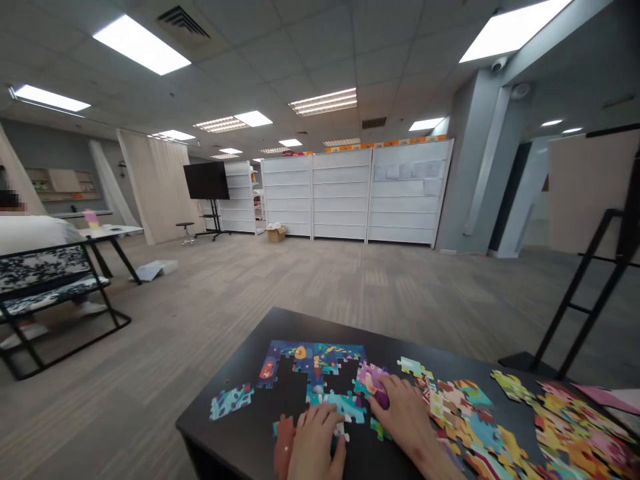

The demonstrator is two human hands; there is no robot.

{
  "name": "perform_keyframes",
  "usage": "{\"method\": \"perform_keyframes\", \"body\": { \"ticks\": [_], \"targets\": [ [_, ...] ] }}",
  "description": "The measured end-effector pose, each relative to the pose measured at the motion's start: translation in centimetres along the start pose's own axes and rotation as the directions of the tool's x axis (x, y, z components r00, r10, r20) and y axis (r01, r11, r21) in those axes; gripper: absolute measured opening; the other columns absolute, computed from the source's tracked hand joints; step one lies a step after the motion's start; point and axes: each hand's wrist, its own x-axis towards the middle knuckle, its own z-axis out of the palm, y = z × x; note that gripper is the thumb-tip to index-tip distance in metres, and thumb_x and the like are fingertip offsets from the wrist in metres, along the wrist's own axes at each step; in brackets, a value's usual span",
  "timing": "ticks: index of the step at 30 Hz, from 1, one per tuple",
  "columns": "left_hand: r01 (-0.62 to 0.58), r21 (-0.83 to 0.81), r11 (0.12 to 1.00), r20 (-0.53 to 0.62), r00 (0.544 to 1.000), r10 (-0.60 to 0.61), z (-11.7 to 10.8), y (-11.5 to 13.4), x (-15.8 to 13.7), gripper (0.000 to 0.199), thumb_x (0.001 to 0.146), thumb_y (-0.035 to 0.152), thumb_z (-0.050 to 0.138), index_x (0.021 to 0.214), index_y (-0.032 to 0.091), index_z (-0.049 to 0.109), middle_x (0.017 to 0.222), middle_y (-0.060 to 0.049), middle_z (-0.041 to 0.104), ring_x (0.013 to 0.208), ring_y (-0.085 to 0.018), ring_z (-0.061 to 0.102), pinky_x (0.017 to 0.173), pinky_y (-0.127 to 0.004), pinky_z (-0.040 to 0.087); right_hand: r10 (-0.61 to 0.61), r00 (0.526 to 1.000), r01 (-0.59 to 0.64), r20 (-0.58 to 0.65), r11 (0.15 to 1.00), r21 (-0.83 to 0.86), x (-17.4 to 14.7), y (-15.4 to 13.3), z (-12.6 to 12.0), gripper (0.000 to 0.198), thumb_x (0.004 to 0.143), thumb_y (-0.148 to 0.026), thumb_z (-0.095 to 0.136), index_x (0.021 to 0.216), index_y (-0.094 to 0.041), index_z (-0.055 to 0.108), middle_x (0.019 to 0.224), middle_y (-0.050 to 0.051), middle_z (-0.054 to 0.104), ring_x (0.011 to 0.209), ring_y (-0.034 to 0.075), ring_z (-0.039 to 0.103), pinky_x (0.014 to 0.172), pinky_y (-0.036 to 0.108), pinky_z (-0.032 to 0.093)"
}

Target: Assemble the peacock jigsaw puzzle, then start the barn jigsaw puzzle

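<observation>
A partly joined jigsaw puzzle (316, 363) in dark blue and teal lies on the black table, with dark gaps inside it. My right hand (407, 417) is at its right side, thumb and fingers around a purple puzzle section (371, 380) that sits at a slant beside the blue part. Below the teal lower edge, my left hand (316, 437) rests with fingers stretched out over puzzle pieces, partly hiding them. A reddish-brown puzzle section (284, 440) lies just left of that hand. Farther left is a separate light-blue puzzle section (231, 401).
Many loose puzzle pieces (470, 420) spread over the right side of the black table (240, 357). A black stand (583, 307) rises beyond its right edge. At the far left a person (35, 233) sits on a chair by a white table (117, 231). White shelving (340, 197) stands behind.
</observation>
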Motion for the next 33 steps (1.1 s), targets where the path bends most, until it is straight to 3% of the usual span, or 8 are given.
{"method": "perform_keyframes", "body": {
  "ticks": [7, 11, 14, 22, 28, 33],
  "targets": [
    [0.024, -0.015, 1.0, -0.02, 1.0, -0.024, -0.1, 0.6, -0.2, 0.036, 0.087, 0.023, 0.053, 0.118, 0.033, 0.067, 0.135, -0.001, 0.063, 0.127, -0.027, 0.051, 0.106, -0.042, 0.033, -0.013, 0.994, 0.001, 0.105, 0.994, 0.107, 1.6, 1.3, -1.2, 0.048, 0.091, -0.051, 0.05, 0.123, -0.02, 0.068, 0.128, 0.013, 0.066, 0.118, 0.033, 0.06, 0.101, 0.043, 0.042],
    [0.04, 0.006, 0.999, -0.071, 0.997, -0.04, -0.4, 1.5, -0.5, 0.034, 0.087, 0.022, 0.053, 0.116, 0.032, 0.068, 0.133, -0.001, 0.064, 0.125, -0.027, 0.051, 0.104, -0.041, 0.033, -0.032, 0.978, -0.006, 0.206, 0.983, 0.183, 2.7, 2.7, -1.4, 0.07, 0.072, -0.05, 0.071, 0.133, -0.019, 0.062, 0.139, 0.013, 0.061, 0.131, 0.035, 0.052, 0.111, 0.042, 0.037],
    [0.051, 0.02, 0.999, -0.077, 0.996, -0.049, -0.6, 2.1, -0.6, 0.033, 0.088, 0.022, 0.052, 0.115, 0.032, 0.069, 0.133, -0.002, 0.064, 0.124, -0.027, 0.051, 0.104, -0.041, 0.033, -0.042, 0.97, -0.014, 0.238, 0.973, 0.231, 3.0, 2.9, -1.4, 0.07, 0.065, -0.045, 0.075, 0.13, -0.02, 0.063, 0.136, 0.012, 0.063, 0.127, 0.033, 0.055, 0.109, 0.04, 0.038],
    [0.04, 0.053, 0.998, 0.041, 0.998, -0.042, -1.7, 2.6, -0.4, 0.038, 0.086, 0.024, 0.053, 0.12, 0.033, 0.066, 0.138, 0.0, 0.061, 0.129, -0.026, 0.049, 0.105, -0.04, 0.032, -0.018, 0.974, -0.054, 0.226, 0.949, 0.311, 3.1, 2.6, -1.1, 0.069, 0.061, -0.042, 0.077, 0.125, -0.021, 0.062, 0.124, 0.011, 0.064, 0.119, 0.033, 0.056, 0.103, 0.04, 0.041],
    [0.04, 0.045, 0.998, 0.09, 0.995, -0.044, -3.6, 3.4, 1.6, 0.031, 0.088, 0.026, 0.05, 0.113, 0.027, 0.069, 0.122, -0.004, 0.067, 0.12, -0.029, 0.054, 0.104, -0.041, 0.037, 0.011, 0.984, -0.079, 0.177, 0.922, 0.379, 2.6, 2.2, -0.8, 0.074, 0.064, -0.031, 0.07, 0.134, -0.019, 0.052, 0.133, 0.012, 0.056, 0.127, 0.031, 0.052, 0.109, 0.039, 0.038],
    [0.08, -0.008, 0.997, 0.132, 0.988, -0.078, -2.4, 3.8, 6.0, 0.054, 0.088, 0.021, 0.053, 0.141, 0.016, 0.053, 0.144, -0.011, 0.056, 0.135, -0.027, 0.048, 0.114, -0.035, 0.035, 0.021, 0.994, -0.065, 0.109, 0.902, 0.427, 2.5, 2.3, -0.3, 0.065, 0.067, -0.022, 0.062, 0.132, -0.019, 0.053, 0.132, 0.012, 0.056, 0.129, 0.029, 0.052, 0.113, 0.039, 0.037]
  ]
}}
